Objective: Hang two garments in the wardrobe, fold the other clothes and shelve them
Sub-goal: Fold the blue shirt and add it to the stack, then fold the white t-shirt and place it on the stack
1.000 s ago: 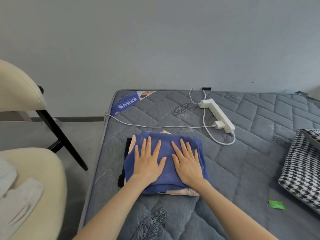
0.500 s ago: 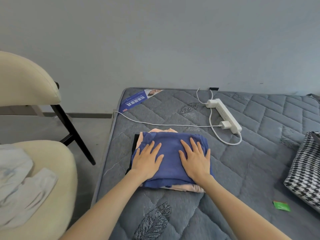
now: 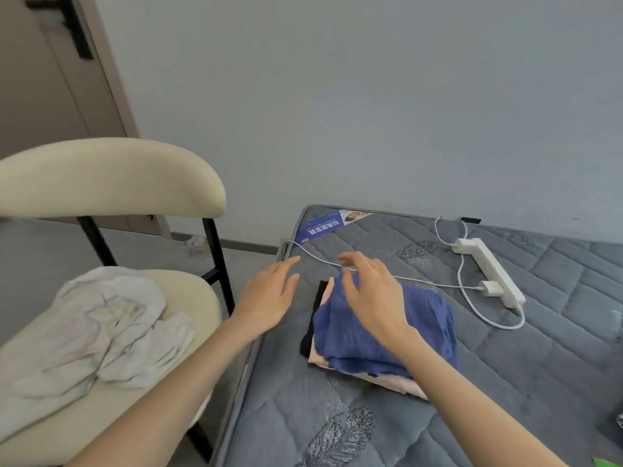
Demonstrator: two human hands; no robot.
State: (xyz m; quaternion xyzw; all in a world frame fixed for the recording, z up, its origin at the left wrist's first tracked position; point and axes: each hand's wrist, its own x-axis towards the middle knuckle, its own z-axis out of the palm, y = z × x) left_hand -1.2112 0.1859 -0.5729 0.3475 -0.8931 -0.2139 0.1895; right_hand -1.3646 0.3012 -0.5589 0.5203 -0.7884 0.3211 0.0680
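The grey quilted mattress fills the right of the view, and the cream chair stands just beside its left edge. A crumpled white garment, unfolded, sprawls across the chair seat, its longer run going from the far left toward the near right. On the mattress near that edge sits the folded stack, with the blue garment on top. The left hand hangs over the mattress edge between stack and chair, fingers straight and apart, holding nothing. The right hand hovers over the stack's far corner, fingers loosely bent, gripping nothing. The white garment lies left of both hands and looks like the next piece to fold; the left hand is clearly nearer.
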